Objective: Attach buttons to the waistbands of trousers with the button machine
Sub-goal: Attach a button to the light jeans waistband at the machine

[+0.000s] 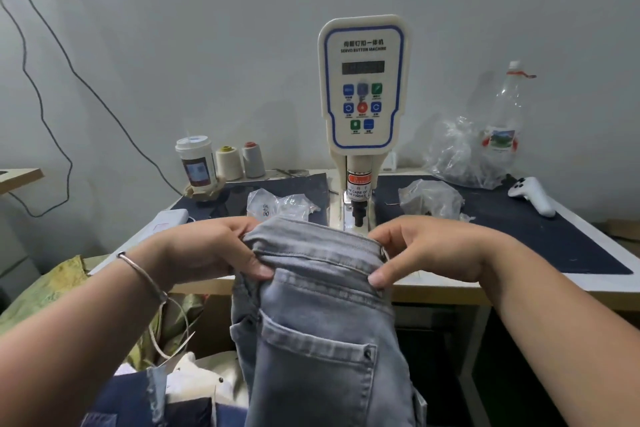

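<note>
Left hand and right hand both pinching grey jeans by the waistband at frame middle, button machine above reading "SERVO BUTTON MACHINE", red label "CARE OF FINGER"

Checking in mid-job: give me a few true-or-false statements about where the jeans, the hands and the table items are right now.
1. Both hands grip the waistband of the grey jeans. True: the left hand and the right hand each pinch it.
2. The waistband lies under the button machine press head. False: it is held up in front of the machine, near the table edge.
3. Two thread cones stand left of the machine. True.
4. The clear plastic bottle lies on its side. False: it stands upright, at the back right.
5. The white controller lies on the dark mat. True.
</note>
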Available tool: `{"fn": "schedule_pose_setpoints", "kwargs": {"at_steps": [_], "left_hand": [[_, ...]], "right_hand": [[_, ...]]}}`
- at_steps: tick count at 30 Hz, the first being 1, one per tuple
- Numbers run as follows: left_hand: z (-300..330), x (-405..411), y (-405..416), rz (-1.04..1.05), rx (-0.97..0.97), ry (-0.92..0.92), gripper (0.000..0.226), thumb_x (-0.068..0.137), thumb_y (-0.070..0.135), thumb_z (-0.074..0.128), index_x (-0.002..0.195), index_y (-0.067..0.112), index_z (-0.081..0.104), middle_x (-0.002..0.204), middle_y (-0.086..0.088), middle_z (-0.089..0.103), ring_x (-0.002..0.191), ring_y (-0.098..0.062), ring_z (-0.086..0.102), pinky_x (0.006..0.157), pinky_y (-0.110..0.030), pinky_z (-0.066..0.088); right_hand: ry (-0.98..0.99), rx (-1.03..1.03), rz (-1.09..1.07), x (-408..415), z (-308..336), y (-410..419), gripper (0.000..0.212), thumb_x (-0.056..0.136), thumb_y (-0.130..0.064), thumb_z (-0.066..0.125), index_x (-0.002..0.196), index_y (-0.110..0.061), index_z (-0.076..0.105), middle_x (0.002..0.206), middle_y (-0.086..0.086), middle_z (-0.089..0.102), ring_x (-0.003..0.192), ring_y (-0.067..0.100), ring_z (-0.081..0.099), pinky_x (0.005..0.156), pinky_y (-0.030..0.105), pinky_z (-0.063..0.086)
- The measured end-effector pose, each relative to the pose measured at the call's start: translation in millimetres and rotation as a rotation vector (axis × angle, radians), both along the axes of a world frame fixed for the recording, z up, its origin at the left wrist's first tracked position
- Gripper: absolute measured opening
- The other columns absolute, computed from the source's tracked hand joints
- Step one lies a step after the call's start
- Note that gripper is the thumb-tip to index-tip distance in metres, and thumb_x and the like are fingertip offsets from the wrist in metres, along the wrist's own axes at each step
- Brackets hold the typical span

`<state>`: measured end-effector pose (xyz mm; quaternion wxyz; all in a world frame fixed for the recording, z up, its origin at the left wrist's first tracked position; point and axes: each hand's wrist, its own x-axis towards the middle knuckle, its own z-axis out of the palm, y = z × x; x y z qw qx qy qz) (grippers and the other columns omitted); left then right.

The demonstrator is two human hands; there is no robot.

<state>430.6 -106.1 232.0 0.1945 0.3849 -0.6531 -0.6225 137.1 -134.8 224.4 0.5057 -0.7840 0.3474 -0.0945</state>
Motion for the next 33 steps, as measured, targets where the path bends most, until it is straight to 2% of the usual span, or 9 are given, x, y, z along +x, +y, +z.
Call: {"fn": "schedule_pose_setpoints", "kwargs": {"at_steps": [3,6,9,12,16,21,23,28,33], "left_hand": [[5,4,-2,-0.102,0.031,-0.123,0.064,0.069,0.015,0.08,0.128,0.01,0.055,0.129,-0.01,0.065,0.12,-0.029,0.061,0.098,-0.037,0.05],[4,-8,-4,-0.155,-0.018,-0.256,0.054,0.073,0.017,0.08,0.123,0.015,0.061,0.125,-0.01,0.067,0.115,-0.028,0.065,0.092,-0.033,0.053],[-2,-5,-11,0.018,-0.017,-0.163,0.039,0.071,0.019,0.083,0.108,0.013,0.072,0.113,-0.014,0.072,0.101,-0.028,0.071,0.081,-0.03,0.057],[-13,21,-22,0.241,0.027,0.088,0.048,0.059,0.023,0.092,0.103,0.014,0.076,0.109,-0.016,0.073,0.096,-0.029,0.071,0.078,-0.033,0.058],[-34,48,-42,0.584,0.032,0.16,0.051,0.059,0.02,0.09,0.106,0.008,0.073,0.106,-0.02,0.072,0.088,-0.031,0.072,0.071,-0.038,0.06],[-63,34,-80,1.043,-0.12,-0.016,0.005,0.083,0.006,0.073,0.087,0.003,0.073,0.074,-0.013,0.075,0.062,-0.023,0.071,0.053,-0.028,0.056],[-78,27,-98,1.045,-0.193,-0.186,0.004,0.086,0.007,0.071,0.086,0.006,0.074,0.075,-0.009,0.074,0.069,-0.023,0.067,0.065,-0.031,0.054],[-112,-2,-128,0.789,-0.488,-0.657,0.022,0.091,0.022,0.062,0.072,0.011,0.068,0.072,-0.002,0.07,0.074,-0.018,0.063,0.067,-0.03,0.046],[-132,-3,-148,0.661,-0.535,-0.697,0.025,0.09,0.036,0.064,0.071,0.018,0.062,0.071,0.004,0.067,0.074,-0.015,0.063,0.07,-0.033,0.048]], "right_hand": [[-0.226,0.166,-0.027,9,-1,-10,0.03,0.077,-0.008,0.073,0.103,-0.002,0.059,0.1,0.018,0.063,0.092,0.034,0.06,0.087,0.049,0.046],[-0.383,0.209,-0.157,27,-1,-18,0.014,0.079,-0.009,0.073,0.085,-0.013,0.06,0.078,0.005,0.063,0.066,0.015,0.06,0.059,0.028,0.044],[-0.387,0.077,-0.36,37,-7,-26,0.017,0.08,-0.012,0.074,0.092,-0.009,0.063,0.087,0.01,0.065,0.077,0.021,0.062,0.065,0.033,0.049],[-0.379,0.006,-0.518,24,-21,-38,0.022,0.079,-0.017,0.076,0.097,-0.009,0.065,0.098,0.012,0.069,0.09,0.026,0.069,0.072,0.037,0.06],[-0.25,-0.078,-0.797,-18,-54,-66,0.009,0.085,-0.01,0.07,0.093,-0.01,0.065,0.087,0.012,0.072,0.072,0.019,0.068,0.062,0.031,0.057],[0.195,-0.507,-1.134,-64,-95,-105,0.017,0.086,-0.01,0.062,0.073,-0.019,0.068,0.081,0.003,0.069,0.082,0.027,0.064,0.07,0.037,0.053],[0.221,-0.643,-1.082,-70,-104,-117,0.015,0.088,-0.01,0.061,0.079,-0.016,0.072,0.083,0.002,0.07,0.083,0.026,0.064,0.068,0.037,0.052],[0.423,-0.707,-0.901,-66,-114,-163,0.024,0.093,-0.007,0.05,0.1,-0.013,0.073,0.101,0.006,0.069,0.093,0.028,0.062,0.069,0.031,0.044],[0.588,-0.551,-0.872,-63,-120,-195,0.022,0.094,-0.013,0.051,0.088,-0.024,0.07,0.095,0.006,0.069,0.086,0.029,0.061,0.065,0.03,0.042]]}}
